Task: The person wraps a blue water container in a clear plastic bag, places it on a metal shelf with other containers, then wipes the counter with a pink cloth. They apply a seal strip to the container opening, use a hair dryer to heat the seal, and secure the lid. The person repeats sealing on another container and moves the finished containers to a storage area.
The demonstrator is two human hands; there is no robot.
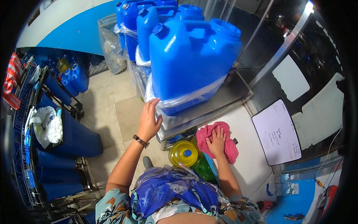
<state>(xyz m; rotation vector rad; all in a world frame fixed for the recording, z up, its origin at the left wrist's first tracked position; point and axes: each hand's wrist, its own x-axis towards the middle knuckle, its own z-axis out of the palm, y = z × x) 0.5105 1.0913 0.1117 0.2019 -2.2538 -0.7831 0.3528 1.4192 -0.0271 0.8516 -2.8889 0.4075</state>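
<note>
My left hand (150,120) has its fingers stretched out at the lower near corner of a big blue jug (190,63); the fingertips overlap the clear plastic wrapped around its base. Whether they press on it I cannot tell. My right hand (216,142) lies flat, fingers somewhat apart, on a crumpled pink cloth (232,150) on a white counter (247,138). The jug stands upright on a metal stand (227,98). Water falls into its wide uncapped mouth, while its smaller opening has a dark blue cap.
More blue jugs (129,23) line up behind. Below the stand are a yellow water bottle (182,154) and a green one (204,168). A whiteboard (276,132) leans at the right. Leftward, a rack holds blue containers (76,134) and a white plastic bag (46,125).
</note>
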